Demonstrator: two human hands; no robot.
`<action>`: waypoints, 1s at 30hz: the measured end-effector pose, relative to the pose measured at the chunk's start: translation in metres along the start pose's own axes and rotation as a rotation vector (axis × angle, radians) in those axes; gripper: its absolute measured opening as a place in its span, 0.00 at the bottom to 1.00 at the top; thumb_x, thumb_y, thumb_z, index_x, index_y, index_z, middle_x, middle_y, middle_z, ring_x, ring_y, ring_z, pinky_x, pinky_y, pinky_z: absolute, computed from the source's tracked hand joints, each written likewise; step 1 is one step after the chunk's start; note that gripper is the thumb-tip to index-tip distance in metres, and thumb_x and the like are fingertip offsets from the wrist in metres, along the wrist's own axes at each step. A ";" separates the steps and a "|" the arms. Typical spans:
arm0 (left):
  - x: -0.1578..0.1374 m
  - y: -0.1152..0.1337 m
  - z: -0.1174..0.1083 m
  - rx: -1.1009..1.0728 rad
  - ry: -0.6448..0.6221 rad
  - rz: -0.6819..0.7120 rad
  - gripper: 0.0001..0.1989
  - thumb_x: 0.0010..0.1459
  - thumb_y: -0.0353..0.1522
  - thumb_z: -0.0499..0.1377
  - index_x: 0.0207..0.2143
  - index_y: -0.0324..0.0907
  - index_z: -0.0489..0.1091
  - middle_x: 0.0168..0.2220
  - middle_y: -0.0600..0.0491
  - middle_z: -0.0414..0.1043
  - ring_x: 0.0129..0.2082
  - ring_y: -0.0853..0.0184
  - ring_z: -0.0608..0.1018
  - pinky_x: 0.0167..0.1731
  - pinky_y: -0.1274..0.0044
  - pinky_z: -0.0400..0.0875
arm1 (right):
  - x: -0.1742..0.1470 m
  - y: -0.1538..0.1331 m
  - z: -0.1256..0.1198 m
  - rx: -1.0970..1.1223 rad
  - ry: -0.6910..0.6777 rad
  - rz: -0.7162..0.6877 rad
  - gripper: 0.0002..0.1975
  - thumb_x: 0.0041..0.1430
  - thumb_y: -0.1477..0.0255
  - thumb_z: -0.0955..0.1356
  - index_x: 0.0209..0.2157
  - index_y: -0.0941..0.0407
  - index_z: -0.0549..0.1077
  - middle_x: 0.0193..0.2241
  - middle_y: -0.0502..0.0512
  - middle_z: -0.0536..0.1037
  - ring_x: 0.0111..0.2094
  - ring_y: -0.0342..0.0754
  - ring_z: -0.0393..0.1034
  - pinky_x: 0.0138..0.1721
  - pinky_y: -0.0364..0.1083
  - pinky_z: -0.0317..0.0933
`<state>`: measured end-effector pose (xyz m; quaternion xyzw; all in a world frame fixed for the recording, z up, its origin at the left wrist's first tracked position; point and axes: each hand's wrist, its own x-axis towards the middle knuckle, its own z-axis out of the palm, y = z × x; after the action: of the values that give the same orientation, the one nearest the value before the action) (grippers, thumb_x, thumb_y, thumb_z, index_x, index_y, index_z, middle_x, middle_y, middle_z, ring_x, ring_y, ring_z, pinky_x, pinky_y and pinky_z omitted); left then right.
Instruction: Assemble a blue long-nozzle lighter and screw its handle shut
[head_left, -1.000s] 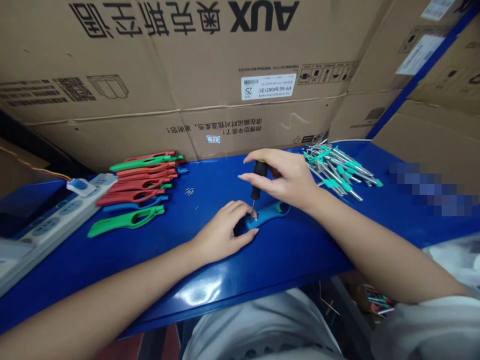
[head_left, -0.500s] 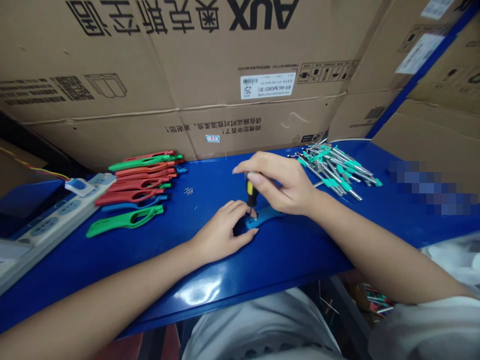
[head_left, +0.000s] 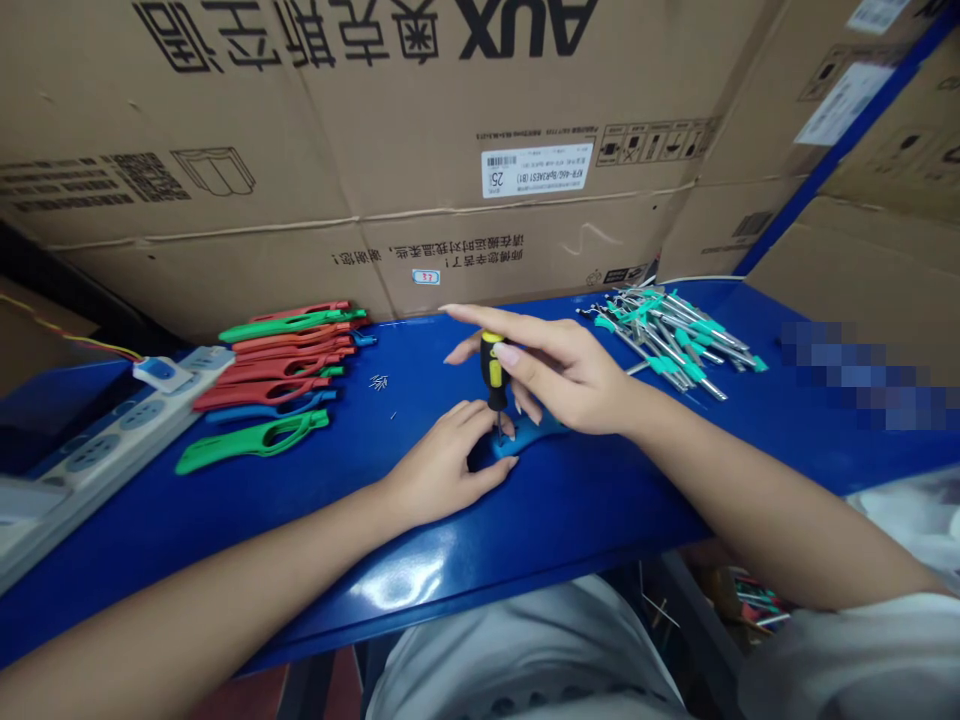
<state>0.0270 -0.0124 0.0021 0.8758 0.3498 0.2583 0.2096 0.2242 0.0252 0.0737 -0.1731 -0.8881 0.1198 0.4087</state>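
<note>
On the blue tabletop lies a blue plastic lighter casing [head_left: 534,431], partly covered by my hands. My left hand [head_left: 450,455] grips its near end between thumb and fingers. A small screwdriver [head_left: 493,365] with a yellow and black handle stands nearly upright, its tip down at the casing's near end. My right hand [head_left: 559,370] is at the screwdriver's handle, thumb against its side and index finger stretched out past the top. Whatever screw lies under the tip is too small to make out.
Red, green and blue lighter casings [head_left: 281,368] lie stacked at the left, beside a white power strip [head_left: 120,445]. Tiny screws [head_left: 379,382] are scattered near them. Metal rods with green parts [head_left: 675,335] are piled at the right. A cardboard sheet [head_left: 420,130] stands behind.
My right hand's fingers have straightened and spread around the screwdriver handle, showing more of it. The screwdriver is more upright. My left hand and the casing have stayed in place.
</note>
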 end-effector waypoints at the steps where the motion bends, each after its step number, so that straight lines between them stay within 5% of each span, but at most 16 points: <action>1: 0.000 0.000 0.000 -0.003 -0.002 0.002 0.08 0.64 0.36 0.60 0.43 0.43 0.68 0.44 0.50 0.73 0.46 0.60 0.74 0.50 0.66 0.70 | 0.000 0.001 -0.001 -0.022 0.013 -0.004 0.21 0.74 0.67 0.56 0.62 0.57 0.67 0.40 0.53 0.82 0.35 0.41 0.76 0.41 0.42 0.69; 5: 0.000 0.001 -0.001 -0.028 0.000 0.015 0.07 0.64 0.35 0.60 0.43 0.44 0.67 0.44 0.51 0.73 0.47 0.60 0.74 0.51 0.67 0.69 | -0.002 0.008 -0.005 -0.277 0.110 -0.082 0.18 0.67 0.59 0.66 0.49 0.57 0.77 0.32 0.54 0.82 0.32 0.45 0.76 0.39 0.43 0.68; 10: 0.001 0.001 -0.001 -0.008 0.005 0.007 0.08 0.63 0.35 0.61 0.42 0.43 0.67 0.42 0.51 0.73 0.44 0.60 0.75 0.49 0.68 0.70 | 0.000 0.004 -0.002 -0.116 0.029 -0.039 0.21 0.74 0.67 0.55 0.59 0.57 0.69 0.44 0.56 0.81 0.36 0.42 0.76 0.40 0.43 0.69; 16: 0.000 -0.001 0.001 -0.023 0.024 0.029 0.08 0.64 0.35 0.60 0.44 0.43 0.68 0.44 0.50 0.74 0.46 0.59 0.75 0.51 0.65 0.70 | -0.004 0.006 0.000 -0.348 0.153 -0.207 0.17 0.68 0.59 0.66 0.47 0.58 0.75 0.34 0.55 0.80 0.33 0.45 0.75 0.36 0.43 0.66; 21: 0.000 -0.001 0.001 0.020 0.026 0.020 0.09 0.63 0.36 0.60 0.43 0.42 0.68 0.44 0.49 0.74 0.45 0.59 0.75 0.49 0.66 0.71 | 0.000 -0.004 0.003 -0.098 0.050 -0.125 0.18 0.74 0.73 0.56 0.57 0.61 0.69 0.43 0.58 0.81 0.36 0.41 0.75 0.38 0.41 0.67; 27: -0.001 -0.002 0.002 0.009 0.036 0.036 0.09 0.63 0.35 0.60 0.45 0.43 0.68 0.45 0.49 0.75 0.47 0.58 0.76 0.51 0.65 0.71 | -0.002 -0.001 0.004 -0.314 0.177 -0.166 0.13 0.67 0.61 0.67 0.41 0.56 0.76 0.31 0.53 0.80 0.30 0.43 0.73 0.33 0.42 0.65; 30: -0.001 -0.001 0.002 0.016 0.021 0.020 0.10 0.64 0.37 0.59 0.45 0.43 0.69 0.47 0.48 0.74 0.48 0.57 0.75 0.52 0.64 0.70 | -0.001 -0.003 0.001 -0.171 0.072 -0.120 0.16 0.73 0.67 0.58 0.51 0.58 0.73 0.39 0.56 0.81 0.37 0.43 0.75 0.38 0.42 0.67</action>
<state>0.0267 -0.0124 -0.0004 0.8781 0.3455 0.2664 0.1963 0.2232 0.0218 0.0730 -0.1579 -0.8886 0.0126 0.4304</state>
